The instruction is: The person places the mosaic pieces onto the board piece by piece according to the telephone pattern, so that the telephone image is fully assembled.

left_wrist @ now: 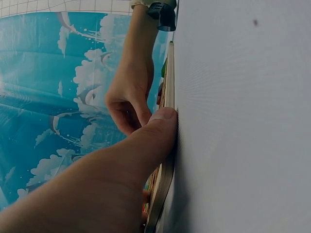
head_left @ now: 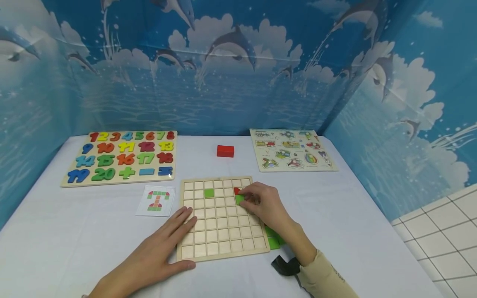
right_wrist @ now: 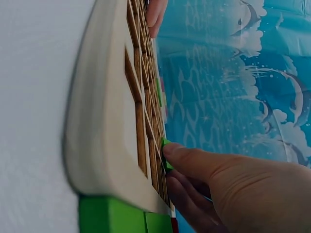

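Observation:
On the white table lies a wooden grid board with many square cells. A green square tile sits in its second row. My right hand is over the board's upper right part and pinches another green tile between thumb and fingers. Just above that tile a red piece shows, partly hidden by the fingers. My left hand rests at the board's left edge, fingers extended onto the frame and thumb along the near edge. A pattern card with red, green and orange shapes lies left of the board.
Loose green tiles lie by the board's right edge, partly under my right forearm. A number puzzle stands back left, a red block back centre, and a vehicle picture puzzle back right. A dolphin-print curtain encloses the table.

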Motion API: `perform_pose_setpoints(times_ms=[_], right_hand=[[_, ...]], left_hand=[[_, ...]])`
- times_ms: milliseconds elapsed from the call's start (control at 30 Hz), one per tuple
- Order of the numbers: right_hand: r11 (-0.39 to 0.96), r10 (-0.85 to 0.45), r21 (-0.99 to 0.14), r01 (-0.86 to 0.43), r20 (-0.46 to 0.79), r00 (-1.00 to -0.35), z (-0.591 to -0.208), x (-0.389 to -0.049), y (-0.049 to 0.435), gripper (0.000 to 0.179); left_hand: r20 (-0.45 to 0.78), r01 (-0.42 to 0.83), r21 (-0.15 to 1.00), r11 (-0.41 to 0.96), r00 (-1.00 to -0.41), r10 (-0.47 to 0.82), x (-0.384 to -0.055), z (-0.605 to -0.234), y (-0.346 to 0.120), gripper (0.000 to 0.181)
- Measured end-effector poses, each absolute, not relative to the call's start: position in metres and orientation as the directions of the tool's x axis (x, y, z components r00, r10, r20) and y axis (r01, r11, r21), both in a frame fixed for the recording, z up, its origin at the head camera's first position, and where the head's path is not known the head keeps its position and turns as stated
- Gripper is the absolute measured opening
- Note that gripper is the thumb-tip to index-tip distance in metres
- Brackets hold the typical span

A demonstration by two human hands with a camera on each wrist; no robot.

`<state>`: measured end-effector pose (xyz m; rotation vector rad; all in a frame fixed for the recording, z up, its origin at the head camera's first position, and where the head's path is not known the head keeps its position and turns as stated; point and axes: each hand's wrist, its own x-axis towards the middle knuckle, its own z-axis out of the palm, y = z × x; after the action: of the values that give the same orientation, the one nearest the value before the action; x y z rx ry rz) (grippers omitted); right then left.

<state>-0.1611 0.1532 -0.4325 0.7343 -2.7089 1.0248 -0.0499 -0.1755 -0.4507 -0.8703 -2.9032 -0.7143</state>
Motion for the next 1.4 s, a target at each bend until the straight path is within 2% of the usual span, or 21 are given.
perform_pose_setpoints(times_ms=[233, 700, 867, 1000, 1167, 1400], right_hand=[[0.660, -0.403, -0.544, -0.518, 0.326, -0.855, -0.431, -0.160, 0.153, 0.011], [0.630, -0.366, -0.585, -0.511, 0.357, -0.860, -0.432, -0.163, 0.156, 0.014], [0.656, -0.171, -0.650, -0.384, 0.367, -0.914, -0.431, -0.170, 0.172, 0.013], [0.723, -0.029, -0.651, -0.231, 0.305, -0.952, -0.433, -0.176, 0.184, 0.020], [0.790, 0.004, -0.599, -0.132, 0.220, -0.975, -0.435, -0.178, 0.190, 0.029], [0.790, 0.045, -0.604, -0.104, 0.225, -0.973, -0.433, -0.176, 0.190, 0.028]], left_hand=[[0.151, 0.527, 0.424, 0.737, -0.843, 0.516, -0.050, -0.451, -0.175, 0.098], [0.154, 0.522, 0.426, 0.739, -0.846, 0.510, -0.048, -0.450, -0.177, 0.097], [0.150, 0.518, 0.428, 0.741, -0.849, 0.507, -0.048, -0.451, -0.176, 0.097], [0.148, 0.518, 0.422, 0.745, -0.849, 0.507, -0.049, -0.452, -0.175, 0.098], [0.148, 0.518, 0.420, 0.745, -0.849, 0.507, -0.049, -0.453, -0.175, 0.098], [0.141, 0.515, 0.426, 0.744, -0.850, 0.508, -0.049, -0.452, -0.175, 0.098]])
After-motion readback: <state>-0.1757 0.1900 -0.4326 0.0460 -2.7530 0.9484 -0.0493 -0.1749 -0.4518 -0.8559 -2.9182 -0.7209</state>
